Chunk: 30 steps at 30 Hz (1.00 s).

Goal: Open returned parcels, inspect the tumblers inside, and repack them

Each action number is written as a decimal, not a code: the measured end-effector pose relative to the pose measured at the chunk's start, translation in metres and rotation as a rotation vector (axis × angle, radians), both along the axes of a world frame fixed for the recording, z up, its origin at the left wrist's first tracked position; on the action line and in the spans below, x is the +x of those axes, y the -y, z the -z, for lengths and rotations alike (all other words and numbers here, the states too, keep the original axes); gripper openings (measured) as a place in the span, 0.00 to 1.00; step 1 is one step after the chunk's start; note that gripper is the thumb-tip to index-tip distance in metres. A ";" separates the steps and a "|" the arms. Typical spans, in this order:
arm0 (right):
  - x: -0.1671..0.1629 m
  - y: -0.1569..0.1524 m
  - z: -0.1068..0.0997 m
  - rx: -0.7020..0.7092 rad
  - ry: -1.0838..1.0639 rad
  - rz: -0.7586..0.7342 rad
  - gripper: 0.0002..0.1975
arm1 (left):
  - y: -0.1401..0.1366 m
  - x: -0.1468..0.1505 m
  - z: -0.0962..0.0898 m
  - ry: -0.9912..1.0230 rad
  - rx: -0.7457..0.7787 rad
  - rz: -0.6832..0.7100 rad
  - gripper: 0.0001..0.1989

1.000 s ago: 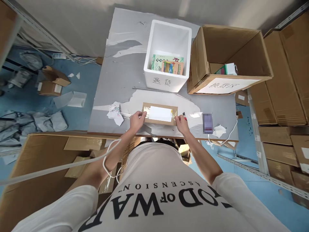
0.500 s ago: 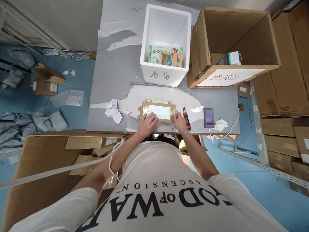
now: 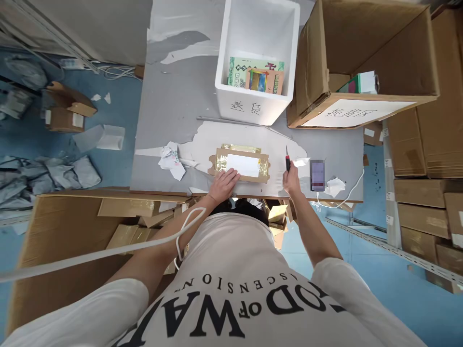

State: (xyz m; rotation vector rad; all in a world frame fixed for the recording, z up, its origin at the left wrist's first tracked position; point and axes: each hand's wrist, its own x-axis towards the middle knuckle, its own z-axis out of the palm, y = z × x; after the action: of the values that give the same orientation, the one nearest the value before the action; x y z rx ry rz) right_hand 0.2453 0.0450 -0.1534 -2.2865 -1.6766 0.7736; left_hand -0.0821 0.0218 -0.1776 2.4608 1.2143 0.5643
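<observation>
On the table in front of me lies a small flat cardboard box (image 3: 243, 165), with a white label on top and shiny tape at both ends. My left hand (image 3: 225, 184) rests flat on its near left edge, fingers stretched out. Off the box's right side, my right hand (image 3: 291, 179) is wrapped round a black and red utility knife (image 3: 288, 163). The knife's blade is out and points away from me. A phone (image 3: 317, 175) with a lit screen lies just right of that hand, plugged into a white cable.
Behind the cardboard box stand a white foam box (image 3: 246, 107) with booklets inside and a large open carton (image 3: 311, 62) holding a small box. Crumpled paper (image 3: 172, 160) lies at left. Stacked cartons (image 3: 421, 205) line the right; an open carton (image 3: 61, 241) sits below the table's left edge.
My right hand has let go of the box's right end, moved right and picked the utility knife up from the table. My left hand stays on the box.
</observation>
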 end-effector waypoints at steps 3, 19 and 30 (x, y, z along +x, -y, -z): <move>-0.037 -0.018 -0.050 0.178 -0.057 -0.343 0.31 | 0.000 0.000 0.001 0.009 0.015 -0.001 0.24; -0.137 -0.072 -0.088 -0.140 0.250 -1.223 0.30 | -0.002 -0.002 0.007 0.036 0.015 0.041 0.26; -0.133 -0.073 -0.090 -0.157 0.265 -1.194 0.31 | -0.005 -0.002 0.006 0.028 0.010 0.071 0.28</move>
State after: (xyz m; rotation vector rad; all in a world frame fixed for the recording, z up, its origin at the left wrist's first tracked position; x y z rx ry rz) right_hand 0.1120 0.1178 -0.0631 -1.2710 -3.1978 0.7760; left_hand -0.0843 0.0269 -0.1837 2.4851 1.1117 0.5850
